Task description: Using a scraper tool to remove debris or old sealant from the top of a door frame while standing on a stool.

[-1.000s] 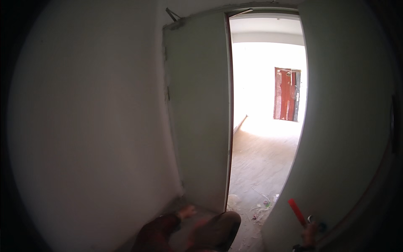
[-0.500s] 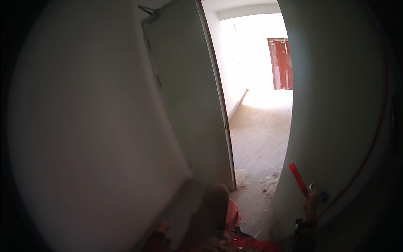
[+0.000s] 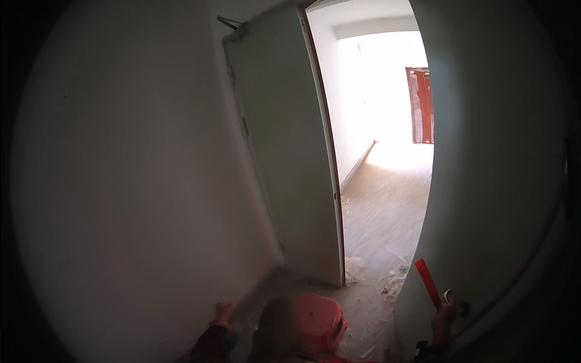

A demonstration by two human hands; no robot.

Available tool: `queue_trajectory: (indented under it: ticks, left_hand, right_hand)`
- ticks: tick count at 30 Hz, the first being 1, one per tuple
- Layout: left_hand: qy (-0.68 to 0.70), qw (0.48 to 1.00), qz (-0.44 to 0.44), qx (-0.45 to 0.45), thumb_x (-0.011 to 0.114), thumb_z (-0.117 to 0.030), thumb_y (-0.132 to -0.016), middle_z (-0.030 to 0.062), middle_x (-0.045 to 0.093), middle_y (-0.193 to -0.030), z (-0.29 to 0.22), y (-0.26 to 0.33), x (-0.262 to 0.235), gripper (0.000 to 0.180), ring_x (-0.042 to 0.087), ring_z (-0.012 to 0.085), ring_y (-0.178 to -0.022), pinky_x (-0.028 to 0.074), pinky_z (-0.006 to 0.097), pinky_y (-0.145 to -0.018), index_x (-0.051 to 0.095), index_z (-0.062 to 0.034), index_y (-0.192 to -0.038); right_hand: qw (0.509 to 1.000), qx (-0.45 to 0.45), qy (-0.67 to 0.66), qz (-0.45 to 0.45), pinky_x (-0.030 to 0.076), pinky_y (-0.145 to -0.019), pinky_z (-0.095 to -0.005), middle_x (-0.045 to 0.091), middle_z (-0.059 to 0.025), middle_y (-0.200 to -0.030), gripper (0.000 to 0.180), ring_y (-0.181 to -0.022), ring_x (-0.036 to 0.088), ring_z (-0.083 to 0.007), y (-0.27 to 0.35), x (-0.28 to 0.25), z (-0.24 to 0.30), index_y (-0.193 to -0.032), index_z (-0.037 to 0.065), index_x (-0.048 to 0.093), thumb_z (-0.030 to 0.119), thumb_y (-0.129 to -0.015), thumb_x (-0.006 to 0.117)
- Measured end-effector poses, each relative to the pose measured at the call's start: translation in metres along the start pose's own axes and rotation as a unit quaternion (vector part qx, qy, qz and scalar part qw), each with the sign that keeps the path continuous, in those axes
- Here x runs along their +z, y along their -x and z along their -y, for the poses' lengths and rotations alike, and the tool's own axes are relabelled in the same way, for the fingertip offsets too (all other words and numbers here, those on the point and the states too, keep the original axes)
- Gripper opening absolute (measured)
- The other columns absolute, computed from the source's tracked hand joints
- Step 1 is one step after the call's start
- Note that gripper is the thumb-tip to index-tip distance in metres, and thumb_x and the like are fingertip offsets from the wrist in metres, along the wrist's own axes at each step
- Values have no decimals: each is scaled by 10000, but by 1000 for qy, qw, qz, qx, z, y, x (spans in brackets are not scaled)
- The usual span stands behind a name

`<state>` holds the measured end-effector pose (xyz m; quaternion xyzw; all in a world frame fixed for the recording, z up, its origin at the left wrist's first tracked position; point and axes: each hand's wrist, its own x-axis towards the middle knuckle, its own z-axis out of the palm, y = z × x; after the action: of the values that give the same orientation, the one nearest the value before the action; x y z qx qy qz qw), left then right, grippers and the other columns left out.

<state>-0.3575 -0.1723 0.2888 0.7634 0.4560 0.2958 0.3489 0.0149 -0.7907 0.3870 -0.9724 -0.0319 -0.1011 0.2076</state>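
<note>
My right hand (image 3: 445, 316), low on the right, is closed round a flat red bar (image 3: 428, 284) that points up and to the left. A small pale curved piece (image 3: 448, 295) sticks up beside the bar at the same hand; its kind is unclear. Something small and blue (image 3: 465, 310) shows just right of the hand. My left hand (image 3: 224, 313) is at the lower left, near the white wall, with its fingers curled; whatever is in them, if anything, is hidden. Between my hands, near my dark-clothed leg (image 3: 275, 330), is a red plastic stool-like thing (image 3: 321, 317).
A grey-green door leaf (image 3: 284, 145) stands open at an angle ahead. The white wall (image 3: 133, 181) runs along the left, and a dark greenish surface (image 3: 484, 169) rises on the right. Through the opening, the bright floor (image 3: 387, 212) has scraps (image 3: 393, 284); a red-brown door (image 3: 422, 103) stands beyond.
The doorway has shifted right and down in view. My left hand has come up and left. More of the red stool-like thing shows. My right hand still grips the red bar, now lower in view.
</note>
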Motion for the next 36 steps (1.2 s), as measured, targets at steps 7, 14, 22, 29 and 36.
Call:
queue_trajectory:
  ticks: [7, 14, 22, 29, 36]
  left_hand:
    - [-10, 994, 102, 25, 589, -296, -737, 95, 560, -537, -55, 9, 38, 333, 527, 132, -514, 415, 334, -530, 588, 12, -611]
    - [-7, 966, 257, -40, 546, -255, -797, 18, 556, -555, -8, 8, 63, 305, 509, 130, -509, 388, 306, -483, 568, -35, -587]
    - [-142, 923, 358, -5, 528, -268, -742, 161, 561, -627, 45, 7, 120, 284, 518, 273, -545, 370, 423, -513, 580, -9, -638]
    - [-131, 898, 421, -3, 527, -256, -707, 149, 593, -722, -1, 0, 200, 248, 557, 331, -708, 434, 415, -638, 604, -23, -748]
    - [-161, 858, 474, 116, 557, -228, -700, 147, 580, -956, 6, -6, 283, 282, 544, 313, -896, 433, 397, -779, 610, -55, -915]
  right_hand:
    - [998, 5, 41, 46, 317, -945, -404, 416, -258, -1165, 233, -1086, 412, -367, 10, -1, 11, -960, -37, 560, 29, -741, 517]
    - [997, -23, 65, -34, 309, -955, -417, 396, -264, -1195, 205, -1115, 388, -377, 37, 2, -5, -976, -22, 524, 47, -805, 433]
    - [968, 50, 237, 64, 382, -857, -410, 394, -210, -1178, 154, -1029, 422, -366, 22, -27, 31, -872, 13, 580, 69, -728, 586]
    - [950, 29, 300, 76, 367, -850, -423, 393, -189, -1162, 239, -1004, 424, -358, 21, -39, 44, -913, 38, 579, 101, -693, 647]
    - [937, 73, 328, 96, 350, -881, -416, 356, -169, -1217, 262, -1062, 391, -350, 21, -39, 55, -953, 57, 570, 81, -699, 629]
